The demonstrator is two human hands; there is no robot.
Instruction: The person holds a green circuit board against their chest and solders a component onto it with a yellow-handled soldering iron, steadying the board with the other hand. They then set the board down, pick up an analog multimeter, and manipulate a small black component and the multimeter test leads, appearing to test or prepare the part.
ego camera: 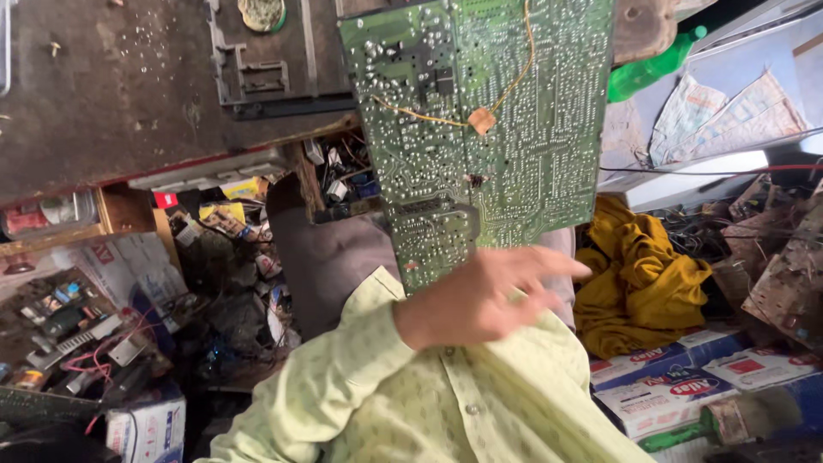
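— We saw the green circuit board [480, 129] run off the top edge, so its full outline escaped us.

— Just below the board, the left hand [484, 296] was motion-blurred; we couldn't tell its grip. The right hand stayed out of view.

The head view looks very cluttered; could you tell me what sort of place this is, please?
Most likely an electronics repair workshop. A hand is at the lower edge of a large green circuit board with its solder side up, beside a worn workbench, with loose parts and wires heaped below.
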